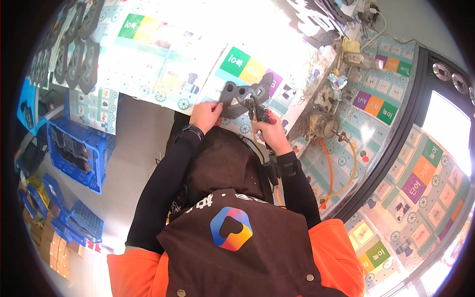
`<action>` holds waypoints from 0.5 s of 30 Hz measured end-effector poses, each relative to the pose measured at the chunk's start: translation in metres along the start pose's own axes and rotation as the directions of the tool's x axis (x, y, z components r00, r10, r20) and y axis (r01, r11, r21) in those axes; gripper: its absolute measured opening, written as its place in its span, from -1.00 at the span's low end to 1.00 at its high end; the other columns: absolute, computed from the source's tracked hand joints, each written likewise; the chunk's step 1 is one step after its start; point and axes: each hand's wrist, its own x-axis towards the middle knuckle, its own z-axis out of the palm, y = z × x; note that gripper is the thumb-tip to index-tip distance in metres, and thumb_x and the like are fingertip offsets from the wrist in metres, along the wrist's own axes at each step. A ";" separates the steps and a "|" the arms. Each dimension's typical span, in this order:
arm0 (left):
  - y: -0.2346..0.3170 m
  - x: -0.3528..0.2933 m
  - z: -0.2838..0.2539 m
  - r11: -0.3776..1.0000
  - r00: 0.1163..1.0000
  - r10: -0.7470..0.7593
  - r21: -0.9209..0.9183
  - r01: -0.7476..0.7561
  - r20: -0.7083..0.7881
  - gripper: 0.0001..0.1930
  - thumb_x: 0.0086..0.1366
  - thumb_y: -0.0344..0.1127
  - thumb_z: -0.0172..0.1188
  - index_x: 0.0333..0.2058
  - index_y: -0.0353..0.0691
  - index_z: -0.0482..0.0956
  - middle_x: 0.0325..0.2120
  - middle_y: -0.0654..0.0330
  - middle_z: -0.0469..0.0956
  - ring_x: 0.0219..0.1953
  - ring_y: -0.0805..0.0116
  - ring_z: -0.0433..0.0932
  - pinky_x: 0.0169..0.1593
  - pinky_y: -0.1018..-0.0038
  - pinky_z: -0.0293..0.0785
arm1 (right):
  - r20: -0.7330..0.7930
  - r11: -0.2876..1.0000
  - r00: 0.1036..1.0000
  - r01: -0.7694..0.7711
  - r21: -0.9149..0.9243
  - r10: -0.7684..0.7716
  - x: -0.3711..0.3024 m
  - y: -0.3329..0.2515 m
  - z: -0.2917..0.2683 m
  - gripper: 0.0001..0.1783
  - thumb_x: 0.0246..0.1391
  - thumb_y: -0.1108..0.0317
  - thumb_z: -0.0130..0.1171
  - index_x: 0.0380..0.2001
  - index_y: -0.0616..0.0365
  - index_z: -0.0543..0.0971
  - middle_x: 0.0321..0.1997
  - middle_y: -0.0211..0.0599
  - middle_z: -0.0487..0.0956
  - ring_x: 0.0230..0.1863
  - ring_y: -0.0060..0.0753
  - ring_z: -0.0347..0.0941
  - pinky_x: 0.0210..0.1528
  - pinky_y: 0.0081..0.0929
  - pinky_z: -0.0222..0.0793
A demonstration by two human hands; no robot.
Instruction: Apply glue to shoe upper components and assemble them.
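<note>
My left hand [207,117] pinches the lower left edge of a dark grey moulded plastic part [230,109] at the table's near edge. The part has two round holes and a pointed, winged end toward the right. In my right hand [272,129] is a dark pistol-shaped hand tool [253,106], gripped with the fingers wrapped round it. Its front end lies over the right half of the grey part; I cannot tell whether the two touch. A thin hose hangs below that hand.
Printed sheets cover the worktable [166,74]. Several similar grey parts [88,67] stand in rows at the far left, above a blue crate [101,163] with dark pieces in it. A grimy metal cylinder [324,123] with orange and yellow hoses [330,171] stands at the right.
</note>
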 end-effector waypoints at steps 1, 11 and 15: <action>0.000 0.000 0.000 1.000 1.000 0.012 0.005 -0.012 -0.010 -0.57 0.50 -0.09 0.17 -0.35 -0.40 0.69 -0.58 0.12 0.70 -0.56 0.39 0.71 -0.45 0.49 0.61 | 0.001 1.000 1.000 -0.002 0.000 0.002 0.000 0.000 0.001 -0.77 -0.07 0.59 0.18 -0.26 0.18 0.55 -0.52 -0.41 0.54 -0.72 -0.63 0.26 -0.66 -0.58 0.10; 0.005 -0.003 -0.001 1.000 1.000 -0.005 0.004 0.005 -0.023 -0.58 0.48 -0.10 0.18 -0.33 -0.42 0.71 -0.58 0.07 0.71 -0.57 0.35 0.73 -0.42 0.44 0.65 | 0.050 0.999 0.998 0.031 -0.034 -0.029 0.001 -0.005 0.009 -0.82 -0.05 0.56 0.16 -0.30 0.17 0.55 -0.51 -0.41 0.54 -0.70 -0.63 0.28 -0.63 -0.58 0.14; 0.005 -0.002 -0.001 1.000 1.000 -0.021 -0.001 0.021 -0.019 -0.58 0.48 -0.09 0.18 -0.33 -0.42 0.71 -0.58 0.08 0.71 -0.57 0.35 0.73 -0.42 0.44 0.65 | 0.064 0.998 0.998 0.012 -0.068 -0.007 0.000 -0.009 0.014 -0.82 -0.07 0.54 0.16 -0.31 0.17 0.56 -0.50 -0.42 0.55 -0.68 -0.64 0.31 -0.61 -0.58 0.18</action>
